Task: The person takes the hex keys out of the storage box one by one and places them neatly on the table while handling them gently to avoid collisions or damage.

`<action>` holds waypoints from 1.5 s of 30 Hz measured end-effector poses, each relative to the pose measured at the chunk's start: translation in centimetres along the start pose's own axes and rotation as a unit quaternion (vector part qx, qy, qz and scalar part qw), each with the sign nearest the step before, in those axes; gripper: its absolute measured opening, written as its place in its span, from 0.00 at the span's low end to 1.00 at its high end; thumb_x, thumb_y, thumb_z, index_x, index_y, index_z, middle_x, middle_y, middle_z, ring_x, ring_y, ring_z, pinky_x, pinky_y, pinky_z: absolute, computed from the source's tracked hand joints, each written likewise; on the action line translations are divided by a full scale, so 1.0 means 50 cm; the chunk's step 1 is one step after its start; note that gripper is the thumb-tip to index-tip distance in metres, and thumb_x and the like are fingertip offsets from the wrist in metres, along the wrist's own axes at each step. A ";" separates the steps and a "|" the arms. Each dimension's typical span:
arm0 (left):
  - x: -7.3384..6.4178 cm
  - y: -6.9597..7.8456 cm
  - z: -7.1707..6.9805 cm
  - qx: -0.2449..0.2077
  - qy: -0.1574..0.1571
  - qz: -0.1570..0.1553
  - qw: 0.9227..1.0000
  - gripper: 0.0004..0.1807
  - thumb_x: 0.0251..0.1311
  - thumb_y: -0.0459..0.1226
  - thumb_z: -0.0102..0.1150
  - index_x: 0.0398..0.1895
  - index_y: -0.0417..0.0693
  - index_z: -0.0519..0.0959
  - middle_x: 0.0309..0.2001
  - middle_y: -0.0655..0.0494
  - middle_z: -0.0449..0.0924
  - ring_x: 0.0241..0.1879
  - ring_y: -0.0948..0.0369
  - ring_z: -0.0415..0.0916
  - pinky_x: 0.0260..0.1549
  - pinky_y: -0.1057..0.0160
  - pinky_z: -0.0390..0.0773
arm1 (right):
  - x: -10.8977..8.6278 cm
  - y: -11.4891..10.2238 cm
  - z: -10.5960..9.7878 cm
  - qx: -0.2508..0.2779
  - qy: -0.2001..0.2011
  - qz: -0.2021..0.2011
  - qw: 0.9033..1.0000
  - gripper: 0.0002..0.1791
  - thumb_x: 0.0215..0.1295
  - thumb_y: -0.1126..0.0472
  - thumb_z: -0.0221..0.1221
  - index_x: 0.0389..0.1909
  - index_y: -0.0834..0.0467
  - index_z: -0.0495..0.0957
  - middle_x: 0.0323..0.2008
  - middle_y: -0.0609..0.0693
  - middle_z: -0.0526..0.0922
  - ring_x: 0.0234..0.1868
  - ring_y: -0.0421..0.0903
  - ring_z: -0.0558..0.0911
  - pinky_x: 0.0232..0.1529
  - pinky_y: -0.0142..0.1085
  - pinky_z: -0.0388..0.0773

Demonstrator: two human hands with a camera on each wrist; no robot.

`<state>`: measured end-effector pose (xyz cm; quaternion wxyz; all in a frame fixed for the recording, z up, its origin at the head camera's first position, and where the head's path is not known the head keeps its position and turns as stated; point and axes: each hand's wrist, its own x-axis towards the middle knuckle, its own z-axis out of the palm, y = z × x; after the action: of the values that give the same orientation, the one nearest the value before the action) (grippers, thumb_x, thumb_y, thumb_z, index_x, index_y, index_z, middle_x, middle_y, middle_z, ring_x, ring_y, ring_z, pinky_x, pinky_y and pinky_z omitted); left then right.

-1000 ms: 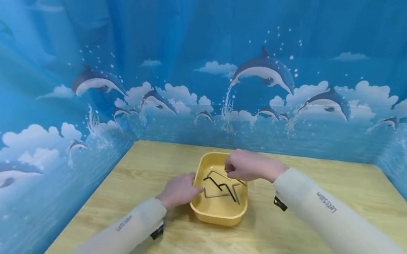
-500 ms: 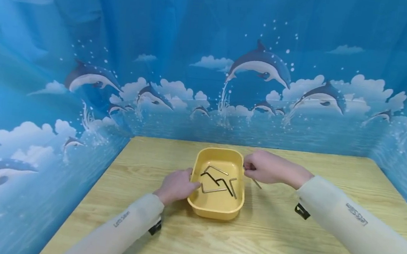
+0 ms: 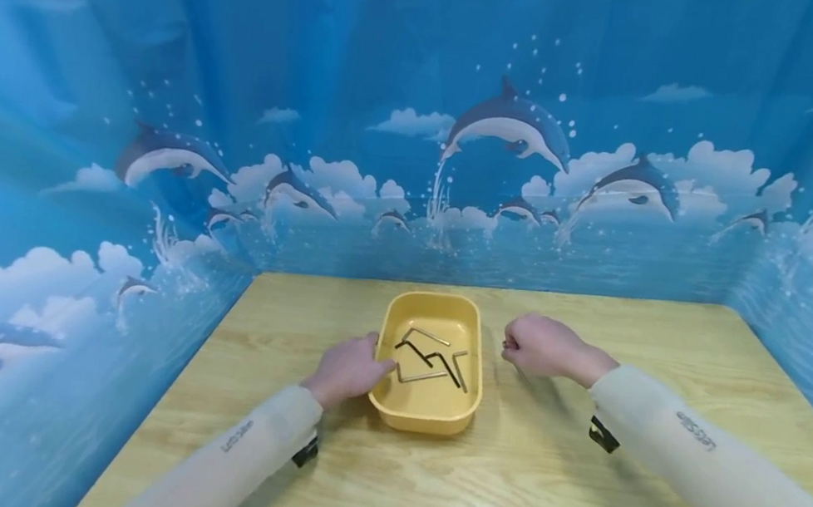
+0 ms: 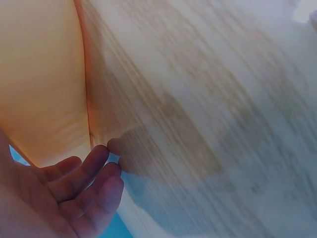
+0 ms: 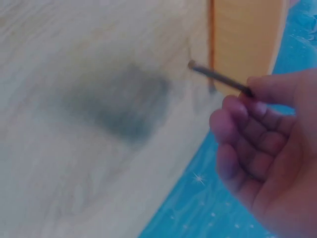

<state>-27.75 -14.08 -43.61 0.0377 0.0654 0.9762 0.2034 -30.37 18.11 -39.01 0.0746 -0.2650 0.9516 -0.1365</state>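
Head: fingers of right hand (image 3: 545,347) curled, right of yellow tray (image 3: 425,425), apart; left hand (image 3: 346,370) has thumb over left rim; hex keys (image 3: 449,370) inside. Left wrist: fingers bent beside tray. Right wrist: thumb, fingertip pinch held hex key (image 5: 220,79), shaft slanting out.

Counted one yellow tray (image 3: 420,424), three silvery bent rods (image 3: 422,377) and two black bent rods (image 3: 449,370) inside, one pinched rod (image 5: 220,79) outside.
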 end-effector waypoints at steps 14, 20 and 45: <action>0.003 0.002 -0.006 0.007 -0.008 -0.002 1.000 0.36 0.66 0.55 0.53 0.70 0.42 0.69 0.54 0.44 0.82 0.43 0.53 0.80 0.46 0.49 0.81 | 0.045 0.007 0.042 -0.006 -0.036 0.099 0.994 0.18 0.62 0.61 0.57 0.13 0.51 0.66 0.13 0.45 0.65 0.16 0.42 0.67 0.19 0.35 0.68; 0.006 0.009 0.002 0.001 -0.011 0.007 1.000 0.38 0.67 0.55 0.52 0.71 0.38 0.66 0.59 0.40 0.79 0.53 0.46 0.80 0.55 0.45 0.78 | 0.053 0.018 0.055 0.028 -0.054 0.134 0.989 0.14 0.65 0.60 0.57 0.19 0.55 0.75 0.15 0.49 0.77 0.14 0.43 0.74 0.18 0.35 0.72; 0.001 -0.003 -0.002 0.011 0.007 0.023 1.000 0.36 0.67 0.54 0.52 0.69 0.36 0.69 0.55 0.40 0.82 0.51 0.45 0.81 0.51 0.44 0.80 | 0.071 0.015 0.074 -0.010 -0.038 0.144 0.989 0.12 0.68 0.59 0.55 0.24 0.55 0.75 0.22 0.51 0.78 0.22 0.47 0.77 0.24 0.37 0.73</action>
<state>-27.81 -14.23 -43.60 0.0250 0.0872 0.9768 0.1938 -32.94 16.05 -43.00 0.1269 -0.1311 0.9776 -0.1047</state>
